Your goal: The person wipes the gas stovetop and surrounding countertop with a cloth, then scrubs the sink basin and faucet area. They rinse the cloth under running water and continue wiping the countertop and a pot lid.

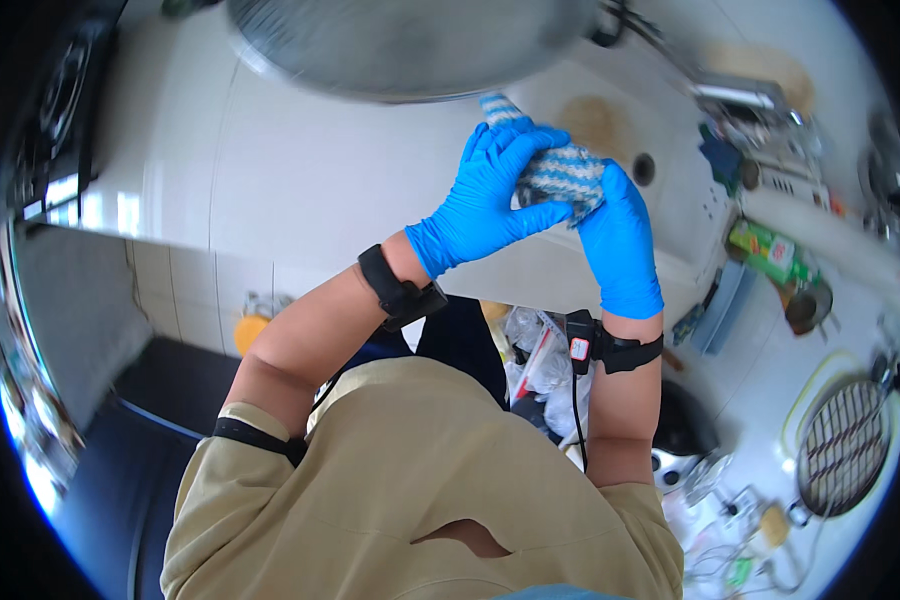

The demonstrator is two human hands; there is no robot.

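Observation:
Both my hands wear blue disposable gloves. Between them is a bunched blue-and-white striped cloth (564,177), knitted in look, held at the sink's near left side. My left hand (493,187) grips it from the left, and one end of the cloth sticks out past its fingers. My right hand (621,232) holds the cloth's right edge; its fingertips are partly hidden. Just beyond the hands, a large round metal pan or lid (412,45) lies over the white countertop (307,165). The white sink (675,225) with its round drain (643,169) is beside my right hand.
A gas stove (64,97) is at the far left. A faucet (664,45) reaches from the upper right. Along the right side are a green box (772,247), a blue-grey tray (726,307) and a round wire rack (846,448). Plastic bags (559,367) lie below the counter.

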